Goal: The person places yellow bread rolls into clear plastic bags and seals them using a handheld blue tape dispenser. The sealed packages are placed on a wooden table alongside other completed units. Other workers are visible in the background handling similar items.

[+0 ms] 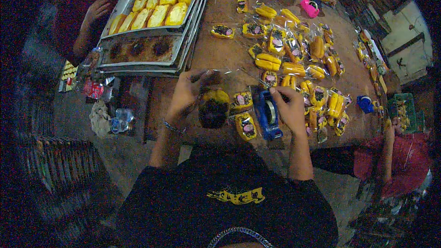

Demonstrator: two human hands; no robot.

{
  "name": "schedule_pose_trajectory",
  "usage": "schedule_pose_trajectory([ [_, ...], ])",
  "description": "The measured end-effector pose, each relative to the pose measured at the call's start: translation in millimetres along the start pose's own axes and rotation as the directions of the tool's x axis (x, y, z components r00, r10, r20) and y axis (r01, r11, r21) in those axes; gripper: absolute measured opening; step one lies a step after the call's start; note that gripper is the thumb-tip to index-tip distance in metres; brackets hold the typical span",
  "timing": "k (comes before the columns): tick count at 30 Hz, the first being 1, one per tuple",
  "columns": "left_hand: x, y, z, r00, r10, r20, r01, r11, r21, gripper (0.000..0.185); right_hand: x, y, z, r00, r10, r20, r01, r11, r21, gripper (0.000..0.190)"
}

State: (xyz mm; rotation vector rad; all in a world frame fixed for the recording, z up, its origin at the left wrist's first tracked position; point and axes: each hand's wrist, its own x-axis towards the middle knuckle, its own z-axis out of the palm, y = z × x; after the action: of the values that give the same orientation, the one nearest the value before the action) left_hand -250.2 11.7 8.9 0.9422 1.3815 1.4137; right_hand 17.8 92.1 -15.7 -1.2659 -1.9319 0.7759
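Observation:
My left hand (pixel 187 91) is at the table's near edge, its thumb and fingers pinching clear plastic film. Close beside it, a dark-topped bread bun (pixel 213 112) appears to sit inside that film; blur and shade hide its details. My right hand (pixel 288 105) is at the far end of a blue tape dispenser (pixel 263 117) holding a roll of tape (pixel 270 110). Its thumb and finger pinch a thin, shiny strip that runs up and to the left, apparently tape. Between my hands lie two wrapped buns, one nearer (pixel 246 126) and one farther (pixel 242 100).
Stacked metal trays (pixel 144 65) stand at left, the top one bearing cut buns (pixel 158 15). Wrapped buns (pixel 293 51) crowd the table's right half. A pink tape dispenser (pixel 310 7) and a blue one (pixel 365 104) lie farther off. Other people are around the table.

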Motion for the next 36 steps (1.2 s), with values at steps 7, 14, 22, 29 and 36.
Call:
schedule_pose_trajectory([
  [7, 32, -19, -10, 0.977, -0.104, 0.185, 0.108, 0.994, -0.01, 0.027, 8, -16, 8, 0.998, -0.024, 0.066, 0.03, 0.995, -0.092, 0.022],
  [14, 27, -29, 19, 0.961, -0.064, 0.27, 0.019, 0.986, 0.169, 0.022, 0, -17, -8, 0.982, -0.159, 0.101, 0.171, 0.978, -0.122, 0.019],
  [22, 2, -29, 60, 0.972, -0.099, 0.213, 0.088, 0.994, 0.06, 0.018, -21, -5, -30, 0.975, -0.219, -0.047, 0.188, 0.914, -0.361, 0.016],
  [29, -17, -30, 93, 0.981, -0.092, 0.172, 0.069, 0.989, 0.131, 0.021, -32, 19, -51, 0.965, -0.259, -0.04, 0.224, 0.894, -0.389, 0.019],
  [36, -22, -27, 91, 0.987, -0.066, 0.148, 0.019, 0.952, 0.304, 0.022, -30, 24, -52, 0.949, -0.311, -0.054, 0.309, 0.95, -0.045, 0.023],
])
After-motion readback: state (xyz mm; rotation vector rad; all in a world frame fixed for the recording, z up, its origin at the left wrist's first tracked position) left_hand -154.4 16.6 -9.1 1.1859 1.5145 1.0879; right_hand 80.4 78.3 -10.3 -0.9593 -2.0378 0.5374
